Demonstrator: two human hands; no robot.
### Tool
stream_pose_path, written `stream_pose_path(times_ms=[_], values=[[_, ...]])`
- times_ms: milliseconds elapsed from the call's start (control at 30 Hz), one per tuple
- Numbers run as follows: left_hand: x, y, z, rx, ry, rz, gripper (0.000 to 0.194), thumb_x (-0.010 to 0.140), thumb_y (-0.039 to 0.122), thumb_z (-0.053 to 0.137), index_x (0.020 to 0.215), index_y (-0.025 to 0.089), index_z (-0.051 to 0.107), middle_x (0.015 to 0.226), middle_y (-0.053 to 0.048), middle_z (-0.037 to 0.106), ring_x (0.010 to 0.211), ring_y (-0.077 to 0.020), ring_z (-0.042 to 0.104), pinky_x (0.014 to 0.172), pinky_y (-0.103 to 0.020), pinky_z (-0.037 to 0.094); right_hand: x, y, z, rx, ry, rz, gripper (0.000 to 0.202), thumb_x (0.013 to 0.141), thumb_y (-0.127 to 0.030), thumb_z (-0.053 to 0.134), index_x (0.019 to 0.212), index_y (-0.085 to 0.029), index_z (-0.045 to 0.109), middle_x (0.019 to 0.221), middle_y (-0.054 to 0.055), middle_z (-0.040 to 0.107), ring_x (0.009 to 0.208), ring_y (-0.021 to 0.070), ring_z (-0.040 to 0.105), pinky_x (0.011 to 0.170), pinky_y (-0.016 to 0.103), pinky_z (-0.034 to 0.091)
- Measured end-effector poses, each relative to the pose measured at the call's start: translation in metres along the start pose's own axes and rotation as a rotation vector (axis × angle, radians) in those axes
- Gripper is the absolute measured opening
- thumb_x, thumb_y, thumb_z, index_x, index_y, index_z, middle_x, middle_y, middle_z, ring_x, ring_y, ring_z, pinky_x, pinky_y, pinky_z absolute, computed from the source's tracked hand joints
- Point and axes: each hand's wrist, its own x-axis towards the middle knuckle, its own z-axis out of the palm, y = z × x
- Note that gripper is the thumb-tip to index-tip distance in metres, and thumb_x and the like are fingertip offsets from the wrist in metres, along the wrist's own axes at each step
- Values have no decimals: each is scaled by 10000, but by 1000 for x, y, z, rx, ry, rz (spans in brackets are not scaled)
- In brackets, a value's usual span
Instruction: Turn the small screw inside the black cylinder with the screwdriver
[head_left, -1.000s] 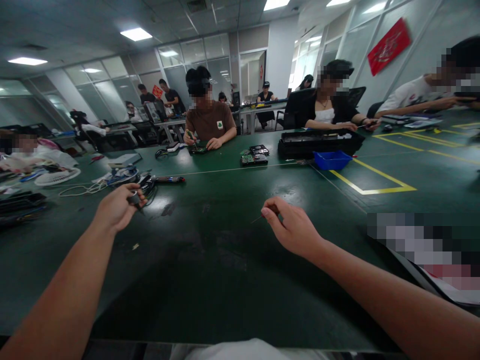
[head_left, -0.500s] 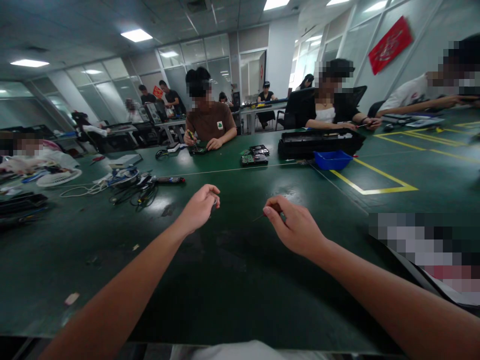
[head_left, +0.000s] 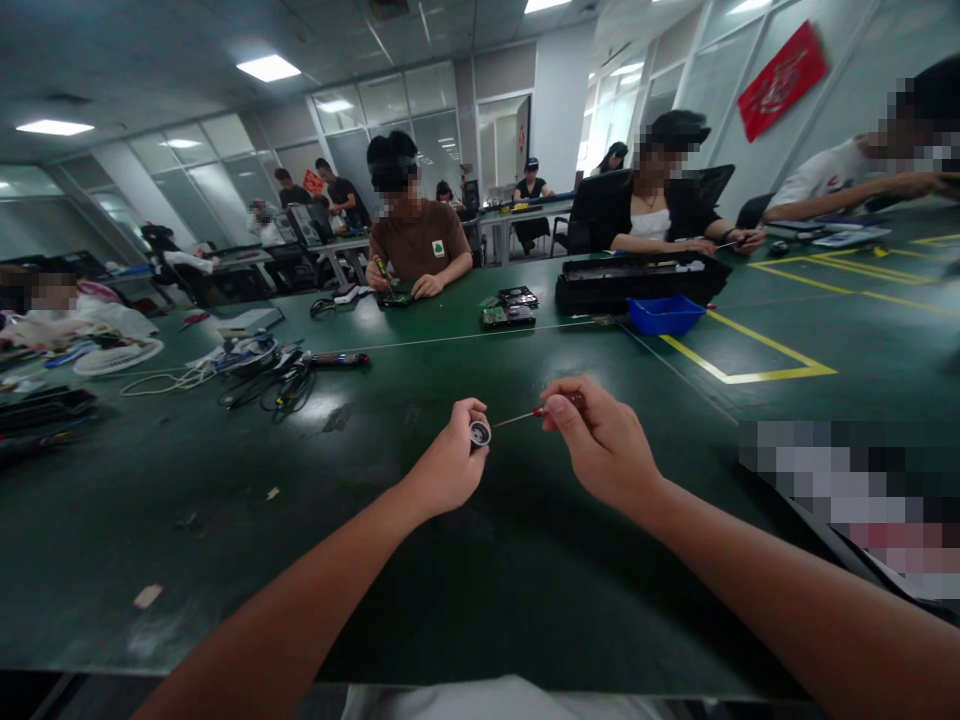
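My left hand [head_left: 450, 462] is closed around a small round part [head_left: 480, 434] with a pale rim and a dark recessed face, which points toward my right hand. Most of its body is hidden by my fingers. In my right hand [head_left: 604, 440] is a screwdriver [head_left: 538, 411] with a reddish handle, gripped between thumb and fingers. Its thin metal shaft points left, and the tip is close to the round part; a small gap seems to lie between them. Both hands are above the green table [head_left: 480, 590].
Ahead lie opened hard drives [head_left: 510, 316], a black tray [head_left: 637, 288] and a blue bin [head_left: 666, 315]. Tangled cables [head_left: 277, 375] and another screwdriver-like tool [head_left: 341, 359] are at left. A person in a brown shirt [head_left: 420, 245] works opposite. A blurred-out flat item [head_left: 862, 510] is at right.
My left hand has moved right and turned, bringing the round part's face into view. My right hand has shifted slightly right, and the screwdriver's handle now shows. The hands are closer together.
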Motion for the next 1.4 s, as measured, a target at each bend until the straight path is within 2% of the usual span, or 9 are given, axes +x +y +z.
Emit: stream_pose_path(times_ms=[233, 467, 567, 767, 933, 1067, 1200, 1300, 1400], values=[[-1, -3, -6, -12, -12, 15, 338, 798, 142, 716, 1120, 229, 662, 1148, -46, 679, 1077, -231, 617, 980, -380, 463, -1, -1, 6, -2, -110, -9, 186, 1009, -331, 440, 997, -206, 577, 754, 7, 683, 689, 164, 661, 637, 282, 455], [-4, -8, -4, -20, -37, 41, 416, 800, 184, 749, 1203, 257, 676, 1212, -41, 689, 1138, -237, 620, 1026, -389, 450, -1, -4, 3, -97, -133, -9, 226, 989, -389, 481, 942, -218, 620, 708, 9, 668, 599, 164, 612, 572, 292, 427], [-3, -8, -4, -17, -9, 1, 468, 782, 187, 767, 1235, 239, 660, 1203, -49, 697, 1118, -245, 632, 1008, -394, 466, -1, -5, 2, -69, -172, -5, 184, 989, -328, 466, 994, -214, 611, 741, 15, 668, 632, 167, 617, 588, 295, 440], [-2, -9, -5, 14, -4, 41, 384, 797, 190, 754, 1173, 236, 696, 1188, -49, 704, 1118, -245, 635, 1023, -401, 458, 0, -4, 5, -91, -210, 48, 220, 995, -363, 441, 936, -215, 591, 708, 11, 648, 598, 169, 591, 561, 300, 405], [-1, -12, -4, 40, -11, 65, 381, 791, 189, 761, 1165, 232, 705, 1190, -50, 707, 1128, -237, 636, 1024, -383, 456, 1, -3, 7, -65, -196, 70, 167, 995, -275, 402, 1077, -210, 532, 792, 24, 663, 651, 176, 604, 603, 304, 423], [0, -13, -3, 41, 11, 56, 388, 784, 166, 762, 1163, 228, 706, 1190, -46, 708, 1130, -233, 636, 1031, -376, 451, 2, -2, 7, -58, -218, 104, 202, 1015, -337, 379, 996, -227, 547, 777, 26, 668, 627, 179, 603, 575, 305, 402], [0, -13, -5, 38, 21, 32, 400, 786, 178, 764, 1177, 232, 700, 1194, -49, 703, 1127, -240, 635, 1028, -381, 454, 1, 0, 10, 53, -157, 170, 173, 975, -310, 455, 1100, -219, 530, 867, 49, 688, 715, 195, 632, 635, 328, 461], [-1, -12, -7, 39, 21, 34, 419, 796, 194, 760, 1206, 237, 686, 1201, -54, 696, 1124, -241, 632, 1021, -388, 463, 3, 8, 14, 236, -105, 258, 182, 947, -367, 525, 1018, -210, 582, 888, 57, 678, 801, 206, 645, 729, 361, 505], [0, -10, -7, 72, 9, 123, 402, 829, 177, 727, 1222, 243, 677, 1219, -54, 684, 1139, -226, 618, 1047, -399, 449, 7, 22, 21, 516, -5, 442, 225, 942, -412, 527, 907, -205, 608, 799, 45, 644, 723, 193, 626, 719, 372, 533]])
